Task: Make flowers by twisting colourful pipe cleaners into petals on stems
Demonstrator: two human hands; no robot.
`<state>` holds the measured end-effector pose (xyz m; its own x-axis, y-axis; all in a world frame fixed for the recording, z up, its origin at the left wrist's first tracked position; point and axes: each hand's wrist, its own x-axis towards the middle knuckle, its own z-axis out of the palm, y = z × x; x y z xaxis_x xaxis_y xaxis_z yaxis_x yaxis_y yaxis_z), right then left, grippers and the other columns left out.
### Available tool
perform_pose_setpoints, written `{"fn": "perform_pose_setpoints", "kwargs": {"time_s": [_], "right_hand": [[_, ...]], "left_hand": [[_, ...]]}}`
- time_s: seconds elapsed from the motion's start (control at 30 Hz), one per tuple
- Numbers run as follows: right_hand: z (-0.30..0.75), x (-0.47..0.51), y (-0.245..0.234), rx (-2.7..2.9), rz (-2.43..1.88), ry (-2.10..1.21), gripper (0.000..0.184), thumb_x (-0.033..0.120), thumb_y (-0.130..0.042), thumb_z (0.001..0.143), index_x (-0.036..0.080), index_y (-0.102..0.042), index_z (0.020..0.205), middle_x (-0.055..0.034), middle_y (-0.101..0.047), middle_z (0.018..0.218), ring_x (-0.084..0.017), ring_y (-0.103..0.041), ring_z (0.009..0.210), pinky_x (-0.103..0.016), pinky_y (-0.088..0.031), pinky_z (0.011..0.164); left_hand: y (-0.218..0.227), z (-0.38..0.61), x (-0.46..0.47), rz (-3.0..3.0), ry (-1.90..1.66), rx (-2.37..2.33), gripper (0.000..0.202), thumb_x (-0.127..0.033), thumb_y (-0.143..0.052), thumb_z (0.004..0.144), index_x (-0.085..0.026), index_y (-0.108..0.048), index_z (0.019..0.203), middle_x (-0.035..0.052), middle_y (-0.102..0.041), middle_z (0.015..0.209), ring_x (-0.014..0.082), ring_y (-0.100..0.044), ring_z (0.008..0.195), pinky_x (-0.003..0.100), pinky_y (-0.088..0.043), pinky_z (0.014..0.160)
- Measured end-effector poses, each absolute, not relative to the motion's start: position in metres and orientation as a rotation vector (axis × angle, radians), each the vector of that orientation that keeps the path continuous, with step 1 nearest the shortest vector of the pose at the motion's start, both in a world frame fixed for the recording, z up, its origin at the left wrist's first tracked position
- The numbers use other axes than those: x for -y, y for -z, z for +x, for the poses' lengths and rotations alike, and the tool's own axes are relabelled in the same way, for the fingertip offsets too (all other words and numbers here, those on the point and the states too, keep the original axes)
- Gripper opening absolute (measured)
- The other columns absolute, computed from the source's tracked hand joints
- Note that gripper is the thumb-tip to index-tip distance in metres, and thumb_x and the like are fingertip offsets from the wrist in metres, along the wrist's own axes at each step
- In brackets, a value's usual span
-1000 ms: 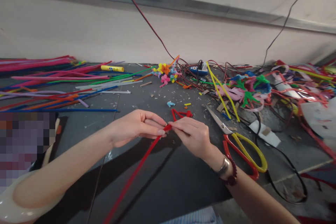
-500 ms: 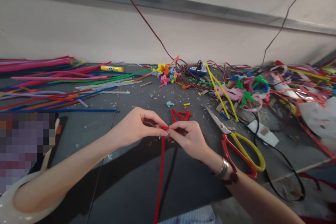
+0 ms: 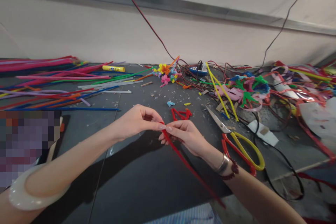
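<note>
Between my two hands is a red pipe cleaner (image 3: 189,163), its long free end trailing down to the right toward the table's front edge. My left hand (image 3: 139,121) pinches its upper end between thumb and index finger. Right beside it, my right hand (image 3: 185,134) closes thumb and index finger on the same spot, with its lower fingers curled beneath. Fingertips hide the pinched end. Just behind my right hand lies a bent red pipe cleaner shape (image 3: 181,114). A light-blue scrap (image 3: 170,103) and a short yellow piece (image 3: 187,104) rest beyond it.
Scissors (image 3: 232,136) with red and yellow handles lie at my right. Loose pipe cleaners (image 3: 60,80) and a yellow tube (image 3: 113,68) cover the back left. Pipe cleaner flowers (image 3: 166,72) sit at the back middle. Black cable (image 3: 286,162) and tangled scraps fill the right side.
The red pipe cleaner's free end has swung from hanging nearly straight down to slanting down right. My right hand has shifted slightly left and turned, its lower fingers now showing underneath.
</note>
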<state>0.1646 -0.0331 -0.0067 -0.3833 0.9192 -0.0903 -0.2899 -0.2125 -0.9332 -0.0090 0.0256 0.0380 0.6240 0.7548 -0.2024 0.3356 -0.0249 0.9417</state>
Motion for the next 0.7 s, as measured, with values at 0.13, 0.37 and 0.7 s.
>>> {"fn": "perform_pose_setpoints", "kwargs": {"time_s": [0.13,0.37,0.7], "right_hand": [[0.1646,0.0339,0.0063,1.158,-0.928,-1.610,0.014,0.027,-0.064,0.073,0.015,-0.068,0.080,-0.0024,-0.069,0.067,-0.010,-0.064,0.060,-0.024,-0.051,0.063],[0.1624,0.0363,0.0058,1.280,-1.015,-1.438,0.012,0.025,-0.066,0.070,0.014,-0.067,0.074,-0.0018,-0.067,0.064,-0.010,-0.062,0.057,-0.022,-0.052,0.057],[0.1617,0.0374,0.0061,1.325,-1.087,-1.377,0.013,0.026,-0.063,0.072,0.013,-0.065,0.073,-0.0017,-0.064,0.061,-0.009,-0.060,0.053,-0.021,-0.051,0.051]], "left_hand": [[-0.0381,-0.0079,-0.0242,1.598,-0.444,-0.911,0.010,-0.026,-0.068,0.066,-0.015,-0.066,0.067,-0.0022,-0.061,0.059,0.0086,-0.051,0.057,0.019,-0.039,0.055],[-0.0347,-0.0060,-0.0224,1.525,-0.452,-0.918,0.011,-0.025,-0.069,0.066,-0.014,-0.066,0.068,-0.0005,-0.062,0.062,0.0094,-0.054,0.060,0.019,-0.040,0.057],[-0.0327,-0.0108,-0.0287,1.625,-0.343,-0.879,0.015,-0.028,-0.067,0.068,-0.019,-0.070,0.079,0.0003,-0.068,0.074,0.0112,-0.057,0.071,0.020,-0.043,0.066]]}}
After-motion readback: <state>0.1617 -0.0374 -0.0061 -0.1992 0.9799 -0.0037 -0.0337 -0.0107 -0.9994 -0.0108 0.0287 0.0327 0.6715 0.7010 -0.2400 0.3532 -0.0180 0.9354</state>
